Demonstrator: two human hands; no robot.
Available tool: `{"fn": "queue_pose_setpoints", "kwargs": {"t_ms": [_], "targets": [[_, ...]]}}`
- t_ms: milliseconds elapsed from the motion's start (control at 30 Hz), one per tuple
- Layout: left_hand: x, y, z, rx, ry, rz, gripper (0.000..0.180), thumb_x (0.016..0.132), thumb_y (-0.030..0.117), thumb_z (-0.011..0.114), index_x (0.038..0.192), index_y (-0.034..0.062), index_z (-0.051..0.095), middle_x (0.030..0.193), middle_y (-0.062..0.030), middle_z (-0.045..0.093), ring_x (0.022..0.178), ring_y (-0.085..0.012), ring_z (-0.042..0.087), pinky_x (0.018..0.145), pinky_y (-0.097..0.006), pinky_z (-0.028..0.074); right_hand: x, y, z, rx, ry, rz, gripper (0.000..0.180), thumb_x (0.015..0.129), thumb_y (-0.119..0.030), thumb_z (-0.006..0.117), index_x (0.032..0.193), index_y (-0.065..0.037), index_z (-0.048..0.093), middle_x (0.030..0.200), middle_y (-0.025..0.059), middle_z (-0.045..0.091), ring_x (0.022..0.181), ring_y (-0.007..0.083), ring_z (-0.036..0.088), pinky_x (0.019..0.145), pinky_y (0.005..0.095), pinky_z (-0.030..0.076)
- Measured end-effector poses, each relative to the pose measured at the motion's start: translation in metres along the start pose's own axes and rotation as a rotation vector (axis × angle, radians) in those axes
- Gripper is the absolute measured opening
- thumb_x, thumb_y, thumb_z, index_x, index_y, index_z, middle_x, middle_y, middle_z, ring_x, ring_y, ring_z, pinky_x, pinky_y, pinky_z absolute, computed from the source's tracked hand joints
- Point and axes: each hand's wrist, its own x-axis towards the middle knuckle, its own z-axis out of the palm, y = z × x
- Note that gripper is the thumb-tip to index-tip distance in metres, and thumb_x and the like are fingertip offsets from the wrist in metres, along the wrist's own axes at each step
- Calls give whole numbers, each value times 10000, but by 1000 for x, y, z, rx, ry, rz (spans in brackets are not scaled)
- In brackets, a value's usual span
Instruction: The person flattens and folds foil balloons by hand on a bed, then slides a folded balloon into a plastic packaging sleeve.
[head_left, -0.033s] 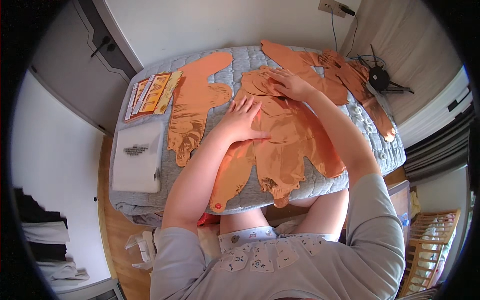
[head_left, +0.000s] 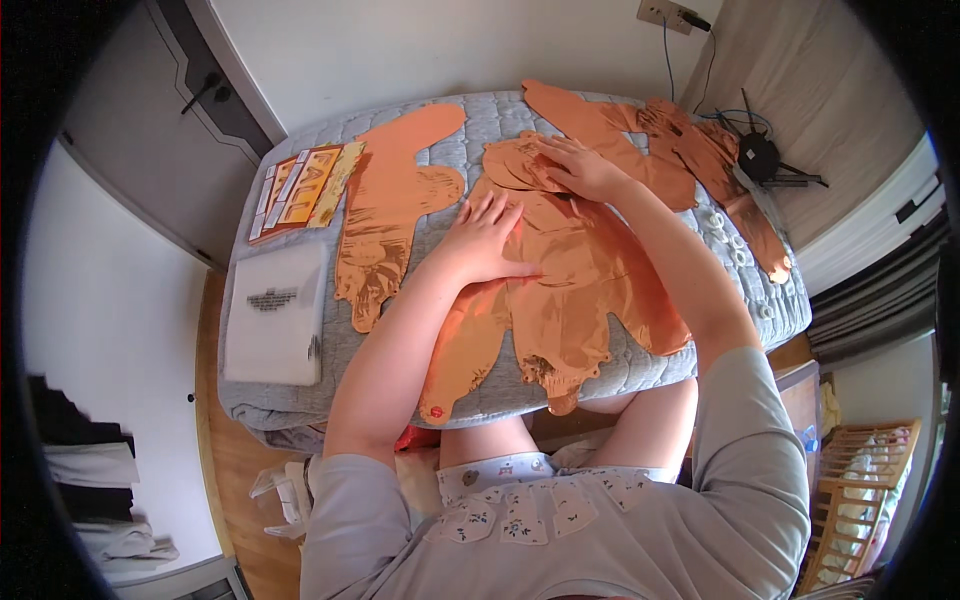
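A flat, uninflated orange foil balloon [head_left: 565, 310] lies on the bed in front of me, with crinkled lower ends near the bed's front edge. Flat on its left upper part rests my left hand [head_left: 487, 240], fingers spread. My right hand [head_left: 583, 170] lies on the folded top part of the same balloon, fingers stretched out. Neither hand grips anything. To the left is another flat foil balloon [head_left: 385, 215] with a crinkled end. More orange foil [head_left: 610, 145] spreads along the back right, partly overlapped, so I cannot tell how many pieces it is.
The grey quilted bed [head_left: 480, 118] carries printed packets [head_left: 305, 190] and a white plastic-wrapped pack [head_left: 275, 315] on its left. Small white rolls [head_left: 738, 250] sit at the right, near a black router [head_left: 758, 155] with cables. A wooden crib [head_left: 865, 460] stands at the lower right.
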Motion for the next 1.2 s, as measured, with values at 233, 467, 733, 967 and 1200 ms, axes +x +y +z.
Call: {"fn": "queue_pose_setpoints", "kwargs": {"t_ms": [233,467,733,967,1200], "targets": [[0,0,0,16,13,-5,1185,788,805,630,1629,84,208,1697,-189,146,1582,-334,94,1277,-494,82,9,-6,5,-41,-55,81,610,1040,-400,524,1547,-79,415,1573,183,434,1480,378,349,1221,454,297],[-1,3,-2,2,24,7,1171,792,784,646,1621,69,228,1688,-224,144,1578,-340,111,1276,-500,94,11,-2,12,96,9,150,581,1035,-397,522,1547,-145,415,1539,157,482,1430,395,410,1192,471,332],[-3,5,-5,16,24,-6,1171,788,792,640,1617,69,237,1687,-219,155,1576,-337,126,1274,-509,104,16,-14,20,-8,29,247,533,1015,-288,539,1502,-86,461,1465,224,528,1389,394,453,1169,467,360],[-4,2,-3,15,24,-14,1180,781,804,635,1618,72,239,1688,-216,155,1577,-336,123,1275,-504,95,21,-7,37,-119,142,142,586,1004,-331,563,1489,-24,449,1496,206,504,1383,379,463,1174,460,355],[-3,1,-1,6,31,-11,1190,770,803,645,1617,72,241,1690,-211,155,1577,-333,125,1276,-497,96,22,-15,37,-191,-7,245,696,1026,-530,480,1577,-126,348,1623,103,372,1474,378,351,1224,504,263]]}}
